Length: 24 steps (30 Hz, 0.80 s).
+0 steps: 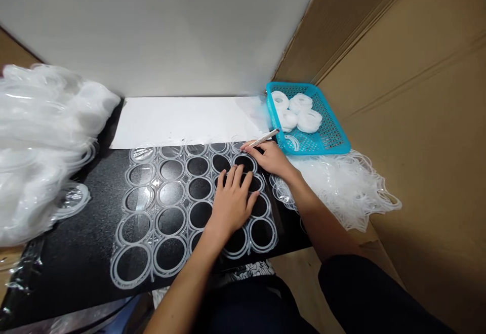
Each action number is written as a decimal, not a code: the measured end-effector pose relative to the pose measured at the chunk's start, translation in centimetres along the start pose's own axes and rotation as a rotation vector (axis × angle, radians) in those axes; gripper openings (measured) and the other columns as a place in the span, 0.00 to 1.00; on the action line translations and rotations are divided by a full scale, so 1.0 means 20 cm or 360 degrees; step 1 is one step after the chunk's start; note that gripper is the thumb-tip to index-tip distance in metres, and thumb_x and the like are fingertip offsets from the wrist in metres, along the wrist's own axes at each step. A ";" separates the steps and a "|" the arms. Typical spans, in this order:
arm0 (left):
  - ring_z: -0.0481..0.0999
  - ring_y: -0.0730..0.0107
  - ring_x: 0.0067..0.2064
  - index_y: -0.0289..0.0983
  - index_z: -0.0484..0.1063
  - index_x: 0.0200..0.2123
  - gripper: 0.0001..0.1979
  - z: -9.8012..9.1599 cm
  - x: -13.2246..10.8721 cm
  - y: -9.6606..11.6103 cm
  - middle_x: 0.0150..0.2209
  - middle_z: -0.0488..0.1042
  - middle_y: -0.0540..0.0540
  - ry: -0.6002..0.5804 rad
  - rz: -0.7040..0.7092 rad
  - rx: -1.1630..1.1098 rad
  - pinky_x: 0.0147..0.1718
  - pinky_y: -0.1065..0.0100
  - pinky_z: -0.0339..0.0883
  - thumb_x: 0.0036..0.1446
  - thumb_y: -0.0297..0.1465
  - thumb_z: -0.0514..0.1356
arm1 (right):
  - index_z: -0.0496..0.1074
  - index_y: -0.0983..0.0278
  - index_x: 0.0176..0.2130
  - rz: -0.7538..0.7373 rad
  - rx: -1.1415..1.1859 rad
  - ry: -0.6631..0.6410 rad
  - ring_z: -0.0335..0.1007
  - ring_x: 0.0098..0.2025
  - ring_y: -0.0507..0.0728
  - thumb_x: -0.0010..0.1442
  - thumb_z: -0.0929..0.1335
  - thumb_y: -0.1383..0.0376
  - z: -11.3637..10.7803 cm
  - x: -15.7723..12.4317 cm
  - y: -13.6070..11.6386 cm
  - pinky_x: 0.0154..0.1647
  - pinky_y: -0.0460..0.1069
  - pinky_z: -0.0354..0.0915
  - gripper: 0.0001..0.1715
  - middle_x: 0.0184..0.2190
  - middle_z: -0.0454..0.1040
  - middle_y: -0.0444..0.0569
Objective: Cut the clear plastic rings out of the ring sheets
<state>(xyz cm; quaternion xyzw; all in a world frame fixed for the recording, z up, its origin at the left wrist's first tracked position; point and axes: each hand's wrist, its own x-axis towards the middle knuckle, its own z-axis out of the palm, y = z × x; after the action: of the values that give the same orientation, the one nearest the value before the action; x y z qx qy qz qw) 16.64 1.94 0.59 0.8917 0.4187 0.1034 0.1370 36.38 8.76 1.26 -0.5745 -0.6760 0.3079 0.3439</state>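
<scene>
A clear sheet of joined translucent rings [155, 240] lies flat on the black tabletop [96, 227]. My left hand [233, 195] rests on the sheet's right half with its fingers spread. Just beyond it, my right hand [268, 156] grips a thin white pen-like tool [266, 137] whose kind I cannot make out for sure. The tool slants up to the right, its lower end at a ring in the sheet's far right corner. My right fingers hide part of that end.
A blue plastic basket [339, 144] at the back right holds several bundles of white rings [309, 120]. Beside my right forearm lies a heap of leftover ring webbing [341, 187]. Stacked ring sheets [41, 147] fill the left. White paper [178, 119] lies behind; cardboard [413, 116] stands right.
</scene>
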 end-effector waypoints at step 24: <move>0.59 0.46 0.74 0.39 0.66 0.69 0.26 0.03 -0.01 0.02 0.72 0.62 0.36 0.0007 0.0053 0.0040 0.71 0.42 0.54 0.75 0.43 0.48 | 0.77 0.60 0.57 -0.0509 -0.0952 -0.0108 0.76 0.57 0.63 0.72 0.63 0.68 0.03 0.01 0.00 0.56 0.60 0.67 0.19 0.59 0.79 0.51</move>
<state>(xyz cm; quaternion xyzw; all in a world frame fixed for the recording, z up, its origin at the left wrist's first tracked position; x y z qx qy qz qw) 16.88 1.50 0.17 0.8999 0.4055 0.1024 0.1231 35.89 8.98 0.89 -0.5261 -0.8289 0.0570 0.1813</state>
